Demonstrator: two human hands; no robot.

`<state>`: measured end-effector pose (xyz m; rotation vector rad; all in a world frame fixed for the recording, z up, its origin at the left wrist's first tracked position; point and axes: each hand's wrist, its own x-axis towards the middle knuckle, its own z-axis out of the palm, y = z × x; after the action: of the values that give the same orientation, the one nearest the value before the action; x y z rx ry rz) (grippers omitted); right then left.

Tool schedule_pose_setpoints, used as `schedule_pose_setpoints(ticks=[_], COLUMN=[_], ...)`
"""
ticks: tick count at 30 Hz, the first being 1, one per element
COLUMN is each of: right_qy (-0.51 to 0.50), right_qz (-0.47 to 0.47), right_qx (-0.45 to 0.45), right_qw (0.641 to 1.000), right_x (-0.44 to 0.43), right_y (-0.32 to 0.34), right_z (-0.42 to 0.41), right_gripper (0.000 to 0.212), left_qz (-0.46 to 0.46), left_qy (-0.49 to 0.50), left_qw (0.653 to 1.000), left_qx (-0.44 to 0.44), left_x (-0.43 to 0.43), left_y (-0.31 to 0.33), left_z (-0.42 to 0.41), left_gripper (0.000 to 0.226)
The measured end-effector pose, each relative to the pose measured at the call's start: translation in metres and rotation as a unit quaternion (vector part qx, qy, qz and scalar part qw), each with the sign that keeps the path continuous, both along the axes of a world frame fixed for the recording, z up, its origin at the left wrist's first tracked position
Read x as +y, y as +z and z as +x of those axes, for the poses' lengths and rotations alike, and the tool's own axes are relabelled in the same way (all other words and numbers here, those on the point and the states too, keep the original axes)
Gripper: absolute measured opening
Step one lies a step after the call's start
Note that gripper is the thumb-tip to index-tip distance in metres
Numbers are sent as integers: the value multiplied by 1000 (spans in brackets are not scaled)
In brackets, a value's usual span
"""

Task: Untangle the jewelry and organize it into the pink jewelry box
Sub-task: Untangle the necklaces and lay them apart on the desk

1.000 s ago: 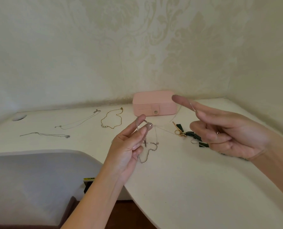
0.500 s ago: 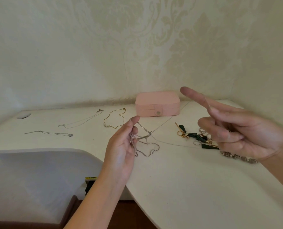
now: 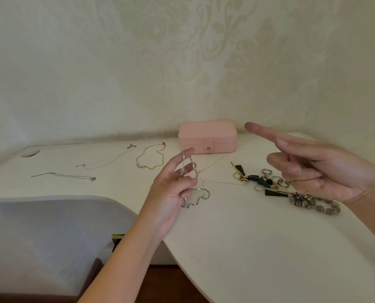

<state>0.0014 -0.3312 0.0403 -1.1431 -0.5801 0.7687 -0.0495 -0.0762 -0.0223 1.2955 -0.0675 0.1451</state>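
Left hand [image 3: 171, 193] was raised over the desk [image 3: 247, 237], fingers half curled. It held the tangled silver chain [image 3: 200, 196] looped across the fingertips, with the tail lying on the desk just beside the palm. A thin strand [image 3: 217, 162] ran from that tangle up toward the right hand [image 3: 326, 169]. That hand had its index finger straight and the rest curled. I couldn't tell whether it actually had hold of the strand.

Pink jewelry box [image 3: 207, 136] sat closed at the back of the desk by the wall, between the hands. Gold necklace [image 3: 151, 158] and two silver necklaces [image 3: 110, 159] [image 3: 66, 176] lay apart, left of the box. Under the right hand were a pile of rings and green earrings [image 3: 267, 181] and a beaded bracelet [image 3: 313, 203].
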Motion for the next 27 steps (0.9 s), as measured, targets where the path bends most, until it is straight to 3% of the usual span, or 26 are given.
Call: schedule_pose_setpoints(ticks=[5,9,13,19,27], right_qy=[12,22,24,13,-146], right_qz=[-24,-32,-30,-29,-98], right_qx=[-26,-34,-32,-23,-70], right_qw=[999,999,999,999,982], right_x=[1,1,1,0,6], right_y=[0,1,1,3,3], right_z=[-3,-4,-3,-4,-6], right_gripper=[58,61,61,56,43], left_qz=[176,246,260,202,198], left_qy=[76,99,100,84,53], left_qw=[981,964,960,975,978], left_qx=[-10,-27,-32,-26,-47], left_x=[-5,-6,-7,-5,-10], left_y=[-1,-2,-4,1,6], left_z=[2,6,7,3,-3], left_gripper=[46,40,37,32,36])
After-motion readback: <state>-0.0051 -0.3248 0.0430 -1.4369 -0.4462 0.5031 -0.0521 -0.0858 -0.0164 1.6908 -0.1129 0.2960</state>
